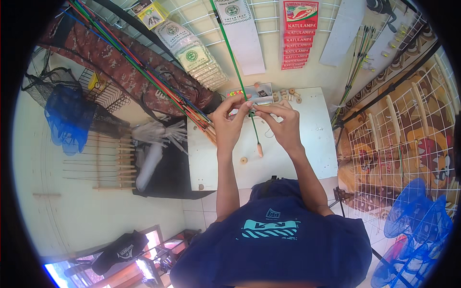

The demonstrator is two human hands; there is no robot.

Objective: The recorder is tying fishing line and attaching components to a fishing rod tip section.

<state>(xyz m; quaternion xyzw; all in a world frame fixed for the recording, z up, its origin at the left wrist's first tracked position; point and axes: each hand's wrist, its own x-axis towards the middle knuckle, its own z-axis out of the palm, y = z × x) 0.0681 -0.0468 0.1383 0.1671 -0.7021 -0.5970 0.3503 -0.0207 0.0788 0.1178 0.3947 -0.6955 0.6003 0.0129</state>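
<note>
A thin green fishing rod (232,55) slants over the white table, its short wooden handle (260,150) pointing toward me. My left hand (228,122) pinches the rod between thumb and fingers, a little above the handle. Close beside it, my right hand (284,124) is closed in a pinch at the rod. Something small and pale sits at its fingertips, too small to name. Below the right fingers a thin dark loop of line hangs or lies; I cannot tell which.
On the white table (211,168) are a clear tray (262,99) of small parts, several wooden spools (291,94) and a lone wooden ring (244,160). Colourful rods (158,86) lean at the left. Hanging packets (300,36) line the back grid; blue nets (415,216) hang right.
</note>
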